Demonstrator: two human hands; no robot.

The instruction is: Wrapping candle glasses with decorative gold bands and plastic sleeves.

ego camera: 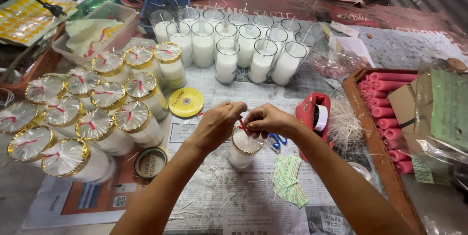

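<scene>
Both hands meet over a glass candle (pixel 242 151) filled with white wax, its top covered in clear film with a gold rim band. My left hand (pixel 218 123) and my right hand (pixel 266 118) pinch a thin red ribbon (pixel 242 126) at the top of the candle, fingers closed on it. The candle stands upright on newspaper (pixel 229 196) in the middle of the table.
Several wrapped candles (pixel 92 118) with red ribbons stand at left. Unwrapped wax-filled glasses (pixel 229 45) with wicks line the back. A yellow tape roll (pixel 185 102), red tape dispenser (pixel 313 113), blue scissors (pixel 278 141), green labels (pixel 288 179) and a tray of red rolls (pixel 390 113) lie around.
</scene>
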